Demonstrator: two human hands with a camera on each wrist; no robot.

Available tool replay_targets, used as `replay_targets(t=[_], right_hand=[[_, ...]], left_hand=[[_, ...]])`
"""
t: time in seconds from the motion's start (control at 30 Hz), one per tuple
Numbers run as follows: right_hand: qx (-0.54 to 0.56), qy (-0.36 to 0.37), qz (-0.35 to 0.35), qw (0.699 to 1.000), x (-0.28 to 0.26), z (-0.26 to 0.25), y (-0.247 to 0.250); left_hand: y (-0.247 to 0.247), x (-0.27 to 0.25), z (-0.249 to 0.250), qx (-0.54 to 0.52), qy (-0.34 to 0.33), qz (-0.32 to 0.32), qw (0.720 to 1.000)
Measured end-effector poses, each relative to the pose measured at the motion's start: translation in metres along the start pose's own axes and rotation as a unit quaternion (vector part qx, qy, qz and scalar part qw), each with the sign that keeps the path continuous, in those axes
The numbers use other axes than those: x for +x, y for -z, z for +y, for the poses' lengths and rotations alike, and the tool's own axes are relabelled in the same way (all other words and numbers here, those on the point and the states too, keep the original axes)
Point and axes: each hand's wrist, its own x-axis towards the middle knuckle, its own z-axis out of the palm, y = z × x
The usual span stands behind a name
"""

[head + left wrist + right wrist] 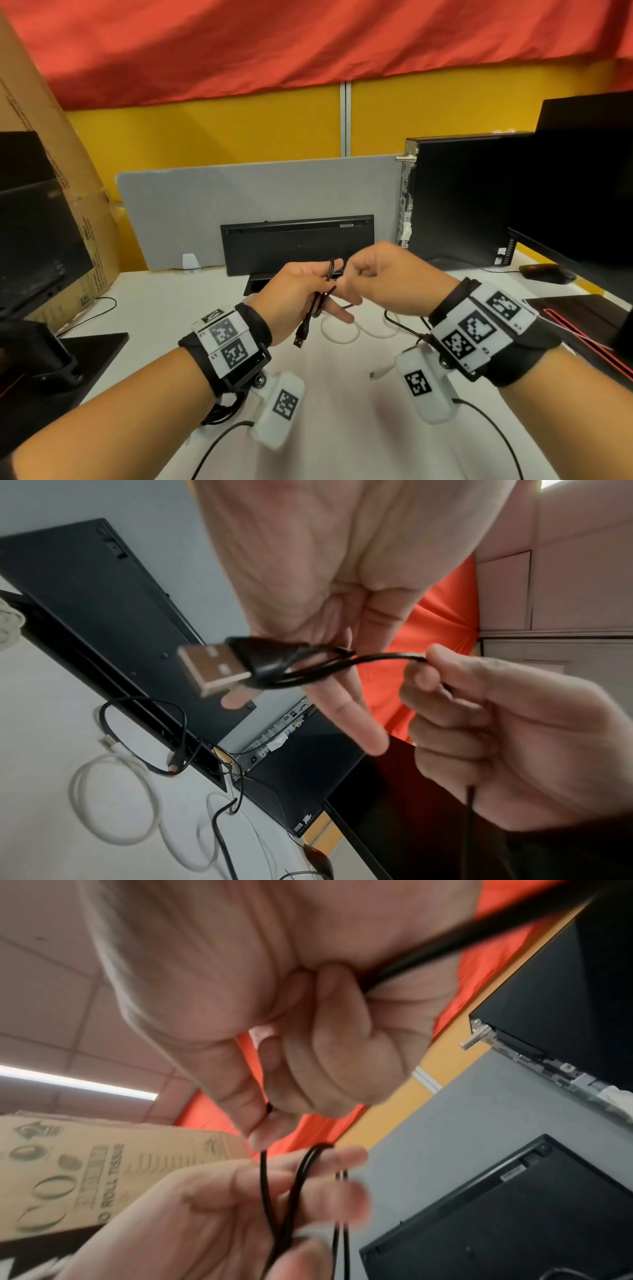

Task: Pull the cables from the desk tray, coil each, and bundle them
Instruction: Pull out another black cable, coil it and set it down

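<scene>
- A thin black cable (322,294) is held above the counter (342,428), between both hands, in front of a black keyboard (298,243) that is stood on its edge.
- Several loops of the black cable are gathered in the left hand (301,298); its grip is closed round them, with the fingers curled and one finger stretched out below.
- The USB plug (214,669) of the black cable is seen hanging from the left hand, its metal end free.
- A strand of the same cable is pinched between the thumb and forefinger of the right hand (387,277); the other fingers are curled in, so this grip is closed on the cable too.
- From the right hand, the cable is seen running down toward the counter.
- A white cable (356,330) is laid in loose loops on the counter, just below the hands and touched by neither.
- A second black lead (147,734) is looped on the counter beside the white cable.
- A dark computer case (455,202) is stood to the right of the keyboard, with a mouse (544,273) nearby.
</scene>
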Motion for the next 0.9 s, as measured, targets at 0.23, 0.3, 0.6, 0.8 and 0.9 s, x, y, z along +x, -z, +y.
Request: replay_targets(t=[0.23, 0.3, 0.6, 0.8, 0.9], right_hand=[[0.058, -0.007, 0.154, 0.986, 0.017, 0.021, 0.008], [0.069, -0.010, 0.181, 0.981, 0.018, 0.030, 0.001], [0.017, -0.053, 0.121, 0.991, 0.013, 0.057, -0.030], [-0.028, -0.081, -0.040, 0.996, 0.008, 0.051, -0.043], [-0.078, -0.093, -0.103, 0.987, 0.002, 0.047, -0.041]], left_hand=[[-0.004, 0.000, -0.001, -0.007, -0.002, -0.023, 1.000], [-0.005, 0.000, -0.002, -0.031, -0.002, -0.024, 0.999], [-0.009, -0.002, 0.001, -0.180, -0.008, -0.059, 0.982], [-0.010, -0.001, -0.002, -0.165, -0.036, -0.025, 0.985], [-0.005, 0.000, -0.003, -0.210, -0.051, 0.005, 0.976]])
